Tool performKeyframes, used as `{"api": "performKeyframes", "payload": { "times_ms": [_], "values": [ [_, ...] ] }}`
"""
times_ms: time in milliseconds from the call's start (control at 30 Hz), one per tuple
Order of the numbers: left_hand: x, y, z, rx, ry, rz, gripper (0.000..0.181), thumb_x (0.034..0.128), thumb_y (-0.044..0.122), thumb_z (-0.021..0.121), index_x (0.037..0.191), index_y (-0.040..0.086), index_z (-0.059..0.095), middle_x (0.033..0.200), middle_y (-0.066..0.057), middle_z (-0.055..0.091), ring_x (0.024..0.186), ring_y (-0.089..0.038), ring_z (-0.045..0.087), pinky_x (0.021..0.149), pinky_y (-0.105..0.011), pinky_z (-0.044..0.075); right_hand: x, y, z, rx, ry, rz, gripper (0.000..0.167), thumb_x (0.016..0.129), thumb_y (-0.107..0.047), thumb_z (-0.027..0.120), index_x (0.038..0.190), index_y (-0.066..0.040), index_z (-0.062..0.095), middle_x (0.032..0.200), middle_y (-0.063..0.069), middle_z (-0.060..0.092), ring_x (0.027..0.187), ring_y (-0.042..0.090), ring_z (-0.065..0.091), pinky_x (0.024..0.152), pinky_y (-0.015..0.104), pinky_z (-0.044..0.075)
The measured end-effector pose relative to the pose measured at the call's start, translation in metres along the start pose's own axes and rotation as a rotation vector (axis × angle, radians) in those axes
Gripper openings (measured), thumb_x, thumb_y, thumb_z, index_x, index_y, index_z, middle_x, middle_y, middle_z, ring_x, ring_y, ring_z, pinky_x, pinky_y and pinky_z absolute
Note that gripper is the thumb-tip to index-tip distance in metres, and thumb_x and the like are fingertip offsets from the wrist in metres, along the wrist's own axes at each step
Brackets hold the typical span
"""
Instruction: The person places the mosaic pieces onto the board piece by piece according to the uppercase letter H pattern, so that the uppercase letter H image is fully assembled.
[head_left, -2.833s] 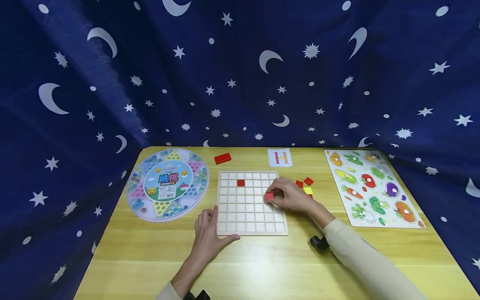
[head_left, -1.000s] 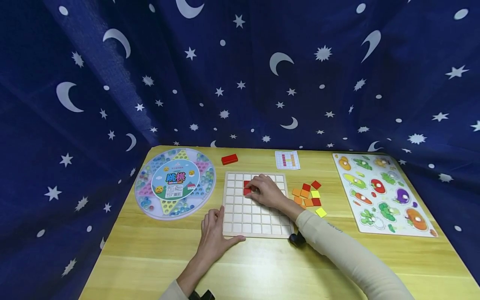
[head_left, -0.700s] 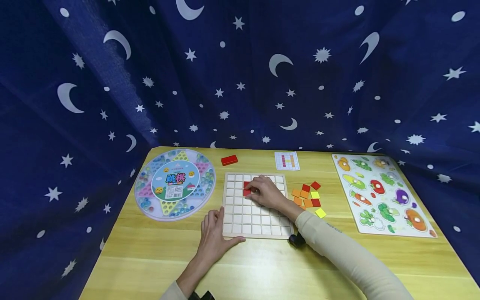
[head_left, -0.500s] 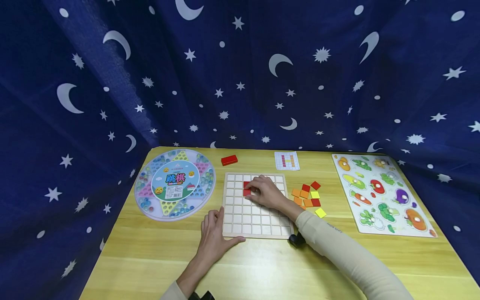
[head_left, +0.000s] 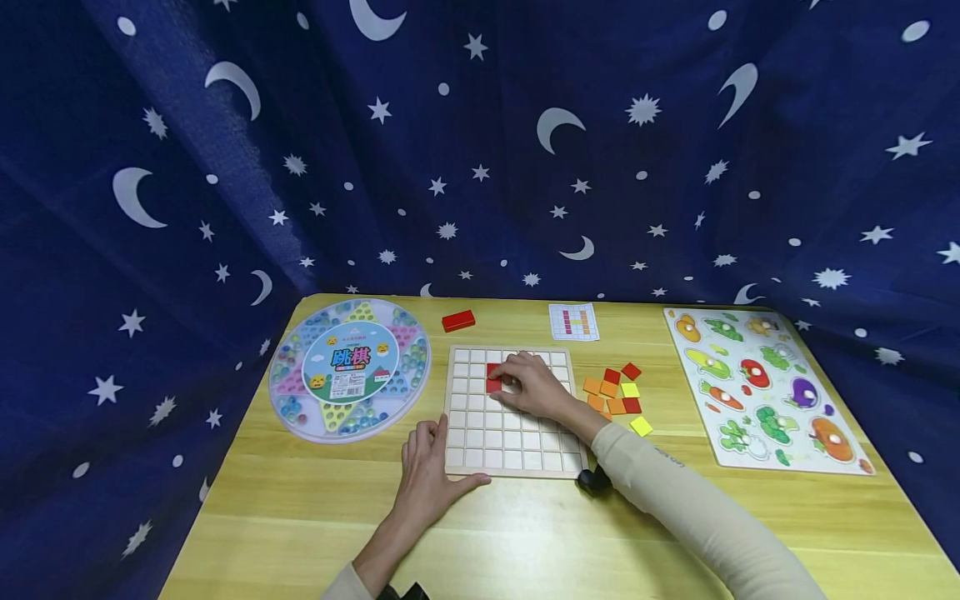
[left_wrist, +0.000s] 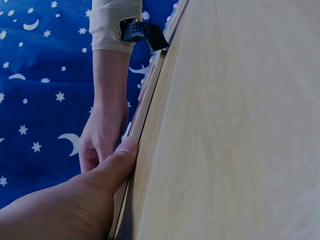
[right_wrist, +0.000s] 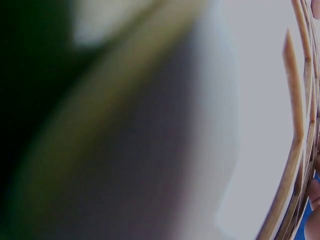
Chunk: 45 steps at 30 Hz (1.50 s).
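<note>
In the head view, a white-squared board with a pale wooden frame lies on the table. The thumb and index finger of the right hand pinch a red tile at the board's upper left part; another red tile sits directly behind it. At the board's near left corner rests the left hand, index finger along the left edge, thumb against the front edge. In the left wrist view the left hand touches the board's edge, with the right hand beyond. The right wrist view is mostly blurred.
Loose orange, red and yellow tiles lie right of the board. Behind it are a red block and a patterned card. A round marble game stands left, a vegetable puzzle far right.
Since the oldest frame, the right hand has moved left across the board with its red tile, to the square before the other one. Over the last second both hands look still.
</note>
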<state>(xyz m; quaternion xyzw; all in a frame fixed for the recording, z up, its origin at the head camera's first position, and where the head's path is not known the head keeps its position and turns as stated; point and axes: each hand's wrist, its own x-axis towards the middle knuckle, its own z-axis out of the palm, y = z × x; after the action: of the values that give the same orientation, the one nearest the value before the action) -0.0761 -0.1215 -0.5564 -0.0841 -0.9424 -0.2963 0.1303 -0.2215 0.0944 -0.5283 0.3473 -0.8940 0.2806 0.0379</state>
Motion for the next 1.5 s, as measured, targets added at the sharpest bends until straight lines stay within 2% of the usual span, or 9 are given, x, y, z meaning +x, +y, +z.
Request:
{"api": "performKeyframes", "payload": {
  "times_ms": [700, 1000, 1200, 1333, 1500],
  "values": [
    [0.002, 0.004, 0.004, -0.012, -0.007, 0.016, 0.115, 0.0573, 0.064, 0.085, 0.142, -0.002, 0.044, 0.103, -0.005, 0.041, 0.089, -0.016, 0.034, 0.081, -0.034, 0.029, -0.01, 0.003, -0.004, -0.011, 0.014, 0.014, 0.029, 0.083, -0.029, 0.078, 0.11, -0.018, 0.072, 0.092, -0.004, 0.063, 0.085, 0.013, 0.047, 0.08, 0.036, 0.037],
    [0.003, 0.006, 0.006, -0.024, -0.054, -0.016, 0.114, 0.0588, 0.064, 0.084, 0.144, 0.0, 0.042, 0.106, -0.006, 0.042, 0.091, -0.018, 0.036, 0.083, -0.035, 0.03, -0.012, 0.003, -0.007, -0.005, -0.022, 0.042, 0.036, 0.084, -0.032, 0.077, 0.116, -0.017, 0.07, 0.094, -0.004, 0.062, 0.087, 0.014, 0.048, 0.083, 0.037, 0.038],
    [0.001, -0.002, -0.002, -0.017, -0.031, -0.021, 0.113, 0.0591, 0.064, 0.084, 0.144, 0.001, 0.043, 0.111, -0.009, 0.044, 0.094, -0.021, 0.039, 0.087, -0.038, 0.031, -0.007, 0.0, -0.014, 0.03, -0.078, -0.009, 0.044, 0.084, -0.034, 0.077, 0.122, -0.016, 0.066, 0.098, -0.004, 0.064, 0.09, 0.012, 0.052, 0.083, 0.033, 0.043],
    [0.001, -0.003, -0.004, -0.018, -0.004, -0.022, 0.114, 0.0569, 0.059, 0.088, 0.142, -0.002, 0.044, 0.112, -0.011, 0.045, 0.095, -0.024, 0.04, 0.089, -0.04, 0.03, -0.017, 0.0, -0.024, 0.067, -0.088, -0.017, 0.043, 0.085, -0.033, 0.077, 0.123, -0.015, 0.066, 0.108, -0.002, 0.064, 0.097, 0.013, 0.053, 0.086, 0.034, 0.045],
    [-0.001, 0.0, -0.002, -0.035, -0.026, -0.018, 0.115, 0.0569, 0.06, 0.087, 0.143, -0.003, 0.043, 0.111, -0.013, 0.046, 0.095, -0.025, 0.04, 0.089, -0.04, 0.03, -0.049, 0.011, -0.04, 0.104, -0.009, 0.006, 0.041, 0.083, -0.026, 0.079, 0.118, -0.01, 0.067, 0.111, 0.004, 0.066, 0.098, 0.017, 0.054, 0.084, 0.034, 0.045]
  ]
}}
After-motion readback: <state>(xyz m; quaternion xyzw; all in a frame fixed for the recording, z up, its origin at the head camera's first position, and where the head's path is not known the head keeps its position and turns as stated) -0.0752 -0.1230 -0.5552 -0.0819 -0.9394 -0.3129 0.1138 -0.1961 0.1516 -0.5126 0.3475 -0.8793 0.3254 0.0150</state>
